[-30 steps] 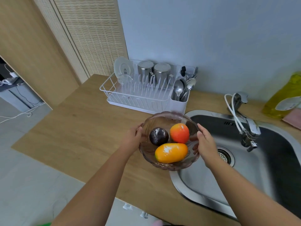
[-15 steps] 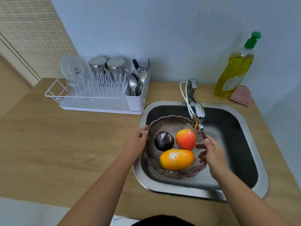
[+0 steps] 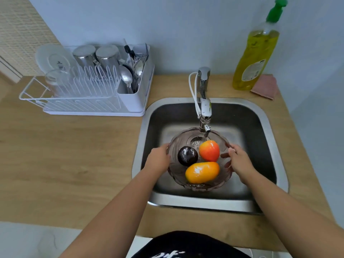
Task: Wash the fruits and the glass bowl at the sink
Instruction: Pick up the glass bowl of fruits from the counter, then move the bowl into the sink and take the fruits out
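Observation:
A smoky glass bowl hangs inside the steel sink, under the faucet spout. Three fruits lie in it: a dark purple round one, a red-orange one and a yellow-orange mango. My left hand grips the bowl's left rim. My right hand holds the right rim, fingers curled under it. No water stream is visible from the faucet.
A white dish rack with steel cups, a plate and cutlery stands on the wooden counter to the left. A yellow dish soap bottle and a pink cloth sit behind the sink at the right.
The bowl with the fruits has moved from over the counter into the sink, under the faucet. Both hands have kept their hold on its rim.

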`<control>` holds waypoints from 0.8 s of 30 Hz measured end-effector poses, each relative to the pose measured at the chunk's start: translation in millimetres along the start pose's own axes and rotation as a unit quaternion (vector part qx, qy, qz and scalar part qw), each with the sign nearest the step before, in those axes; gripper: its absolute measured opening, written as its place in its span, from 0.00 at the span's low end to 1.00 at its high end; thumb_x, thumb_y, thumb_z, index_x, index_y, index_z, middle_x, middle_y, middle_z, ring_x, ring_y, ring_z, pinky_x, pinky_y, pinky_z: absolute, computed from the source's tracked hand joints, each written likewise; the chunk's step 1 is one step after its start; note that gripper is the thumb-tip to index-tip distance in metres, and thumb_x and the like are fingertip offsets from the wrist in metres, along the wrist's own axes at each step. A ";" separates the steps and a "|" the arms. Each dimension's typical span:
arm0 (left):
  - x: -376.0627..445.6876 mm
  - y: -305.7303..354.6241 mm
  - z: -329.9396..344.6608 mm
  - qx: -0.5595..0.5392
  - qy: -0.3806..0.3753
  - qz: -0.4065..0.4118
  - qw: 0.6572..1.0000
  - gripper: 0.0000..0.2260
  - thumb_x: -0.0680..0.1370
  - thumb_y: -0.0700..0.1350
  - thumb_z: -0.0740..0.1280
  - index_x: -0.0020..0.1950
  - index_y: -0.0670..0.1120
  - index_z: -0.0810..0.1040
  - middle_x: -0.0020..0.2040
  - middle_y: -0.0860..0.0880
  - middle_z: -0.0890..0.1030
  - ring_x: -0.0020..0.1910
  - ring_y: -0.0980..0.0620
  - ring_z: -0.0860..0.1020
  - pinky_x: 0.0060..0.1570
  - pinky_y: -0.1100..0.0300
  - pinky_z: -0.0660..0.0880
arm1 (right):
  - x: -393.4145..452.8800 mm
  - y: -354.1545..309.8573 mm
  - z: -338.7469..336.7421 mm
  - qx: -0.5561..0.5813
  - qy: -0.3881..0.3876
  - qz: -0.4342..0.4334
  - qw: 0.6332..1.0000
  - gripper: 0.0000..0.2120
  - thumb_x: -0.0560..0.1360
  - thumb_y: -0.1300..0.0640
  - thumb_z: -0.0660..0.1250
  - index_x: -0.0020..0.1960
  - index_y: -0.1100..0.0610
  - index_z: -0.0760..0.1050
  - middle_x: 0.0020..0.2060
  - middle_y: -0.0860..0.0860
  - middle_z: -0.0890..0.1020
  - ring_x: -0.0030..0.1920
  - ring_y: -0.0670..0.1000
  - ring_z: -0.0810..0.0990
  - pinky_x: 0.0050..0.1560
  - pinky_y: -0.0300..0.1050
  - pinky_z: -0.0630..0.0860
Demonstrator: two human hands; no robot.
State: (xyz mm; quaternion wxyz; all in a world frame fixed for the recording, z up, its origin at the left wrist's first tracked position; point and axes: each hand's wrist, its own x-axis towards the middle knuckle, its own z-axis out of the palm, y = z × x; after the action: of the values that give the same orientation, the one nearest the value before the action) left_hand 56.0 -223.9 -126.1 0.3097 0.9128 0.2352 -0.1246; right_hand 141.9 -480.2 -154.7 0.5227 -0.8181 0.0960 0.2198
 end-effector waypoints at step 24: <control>4.1 -21.4 15.4 0.024 -0.048 -0.046 0.997 0.30 0.76 0.39 0.66 0.77 0.42 0.62 0.78 0.42 0.54 0.69 0.40 0.71 0.69 0.52 0.69 | 16.3 9.5 30.2 0.025 -0.118 0.102 0.987 0.10 0.83 0.54 0.54 0.61 0.49 0.70 0.49 0.54 0.79 0.46 0.58 0.80 0.47 0.58 0.80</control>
State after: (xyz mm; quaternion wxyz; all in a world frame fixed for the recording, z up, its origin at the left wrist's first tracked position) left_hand 47.4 -217.1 -150.4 0.2929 0.9010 0.2590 -0.1880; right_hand 144.9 -456.0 -180.7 0.5255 -0.7589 0.1219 0.3649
